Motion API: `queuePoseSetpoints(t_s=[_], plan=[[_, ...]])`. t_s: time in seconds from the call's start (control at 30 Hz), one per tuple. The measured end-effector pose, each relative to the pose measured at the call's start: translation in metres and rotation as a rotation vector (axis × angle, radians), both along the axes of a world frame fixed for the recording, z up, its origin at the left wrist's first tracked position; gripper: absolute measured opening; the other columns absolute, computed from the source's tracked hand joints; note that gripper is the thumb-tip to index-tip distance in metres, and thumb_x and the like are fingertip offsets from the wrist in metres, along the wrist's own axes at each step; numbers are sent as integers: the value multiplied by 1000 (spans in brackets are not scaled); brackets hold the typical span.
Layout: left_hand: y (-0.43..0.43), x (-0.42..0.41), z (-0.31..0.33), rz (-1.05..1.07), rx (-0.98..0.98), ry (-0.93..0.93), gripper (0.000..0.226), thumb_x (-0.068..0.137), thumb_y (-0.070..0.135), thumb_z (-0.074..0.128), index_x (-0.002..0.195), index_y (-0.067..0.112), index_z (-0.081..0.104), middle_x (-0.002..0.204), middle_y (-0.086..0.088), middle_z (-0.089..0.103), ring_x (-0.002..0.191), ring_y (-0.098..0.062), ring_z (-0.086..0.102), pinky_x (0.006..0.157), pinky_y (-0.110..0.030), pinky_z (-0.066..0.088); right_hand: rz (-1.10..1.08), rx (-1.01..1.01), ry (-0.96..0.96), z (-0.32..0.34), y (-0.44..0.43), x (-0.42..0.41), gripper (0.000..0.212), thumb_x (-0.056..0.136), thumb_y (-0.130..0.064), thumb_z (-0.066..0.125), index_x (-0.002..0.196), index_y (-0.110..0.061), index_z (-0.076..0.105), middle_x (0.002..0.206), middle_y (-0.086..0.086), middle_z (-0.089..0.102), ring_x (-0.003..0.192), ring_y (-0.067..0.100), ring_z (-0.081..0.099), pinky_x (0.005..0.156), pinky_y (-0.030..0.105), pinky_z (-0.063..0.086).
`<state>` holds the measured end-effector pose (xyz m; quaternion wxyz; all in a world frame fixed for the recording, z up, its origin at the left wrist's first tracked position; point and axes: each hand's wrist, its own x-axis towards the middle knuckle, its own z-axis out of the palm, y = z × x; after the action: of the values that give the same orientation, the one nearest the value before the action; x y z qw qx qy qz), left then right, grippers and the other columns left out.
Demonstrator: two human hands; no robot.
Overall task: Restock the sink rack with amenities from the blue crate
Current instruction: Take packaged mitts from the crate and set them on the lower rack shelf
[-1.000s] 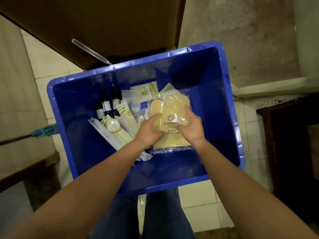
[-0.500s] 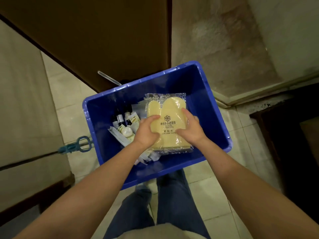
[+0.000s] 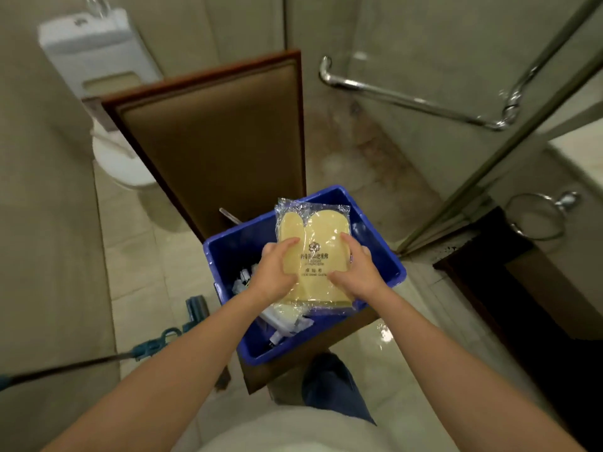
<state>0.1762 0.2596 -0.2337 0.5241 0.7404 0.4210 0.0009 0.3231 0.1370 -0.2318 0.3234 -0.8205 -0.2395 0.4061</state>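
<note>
The left hand (image 3: 277, 272) and the right hand (image 3: 357, 272) grip one flat yellow mitt-shaped cloth sealed in a clear plastic wrapper (image 3: 315, 230), one hand on each long side. Each thumb is pressed on the printed front face. The other fingers curl round the edges to the back, where they are mostly hidden. The packet is tilted with its face towards the camera, its thumb-shaped end far and its straight hem near.

The packet is held over the open top of the blue plastic crate (image 3: 386, 256), and its far end reaches past the crate's far rim. Inside the crate, left of and below the hands, lie loose white sachets and small dark bottles (image 3: 284, 322), too jumbled to count. The crate rests on the seat of a brown chair with a padded back panel (image 3: 212, 132), which rises on the far side.

Near the chair's front edge a leg in blue jeans (image 3: 332, 386) shows. To the near left a teal-headed mop handle (image 3: 153, 345) lies across the pale tiled floor. Far left stands a white toilet (image 3: 124, 164). On the far right a chrome bar handle (image 3: 414, 101) is fixed to a glass shower door, and a chrome ring holder (image 3: 535, 216) hangs on the right wall.
</note>
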Motion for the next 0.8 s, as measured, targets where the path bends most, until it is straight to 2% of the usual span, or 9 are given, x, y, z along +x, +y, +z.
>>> queuePoseSetpoints(t_s=[0.17,0.27,0.37,0.47,0.57,0.63,0.7,0.8], plan=[[-19,-13,41,-65,33,-79,77,85,-7,61,145,34,36,126,9,31,88,-1,50,70,-20,56,-65,36,-93,42,-27,-22,96,80,-10,73,153,-34,16,140,2,26,109,15,43,84,29,46],[-34,-16,60,-133,58,-112,80,83,-6,60,146,36,35,128,11,31,88,-7,57,66,-29,59,-139,60,-148,59,-50,-34,96,78,-10,74,153,-31,19,143,4,27,117,18,44,96,31,45],[-50,-14,76,-215,84,-141,80,84,-7,60,147,33,33,137,8,31,90,-8,58,55,-18,53,-220,88,-157,76,-76,-43,97,76,-8,74,154,-29,20,146,5,26,126,22,44,104,38,46],[-69,-4,90,-302,97,-174,80,85,-3,64,148,35,32,142,8,31,93,-9,59,59,-16,53,-278,101,-180,93,-106,-46,95,76,-7,72,154,-27,21,147,5,25,128,20,41,100,29,44],[-88,11,100,-385,100,-195,81,83,-2,66,147,36,32,143,8,31,95,-10,61,60,-18,55,-337,88,-221,106,-136,-43,95,77,-7,71,154,-27,20,148,4,25,120,16,43,91,23,41],[-103,25,108,-440,110,-202,83,81,-2,66,147,37,33,142,8,32,99,-10,59,64,-22,58,-388,91,-226,116,-157,-41,95,77,-7,71,154,-27,19,146,2,26,117,14,43,89,25,44],[-119,40,114,-495,129,-210,84,80,-1,66,146,38,33,141,10,32,98,-7,58,68,-27,60,-438,102,-232,124,-181,-36,97,75,-6,71,154,-28,19,145,2,27,121,17,44,91,27,47],[-148,64,121,-572,122,-225,83,80,-1,65,146,38,33,140,11,31,93,-7,60,65,-30,60,-501,102,-241,132,-217,-27,100,73,-4,73,155,-26,19,142,3,29,122,19,44,98,33,47]])
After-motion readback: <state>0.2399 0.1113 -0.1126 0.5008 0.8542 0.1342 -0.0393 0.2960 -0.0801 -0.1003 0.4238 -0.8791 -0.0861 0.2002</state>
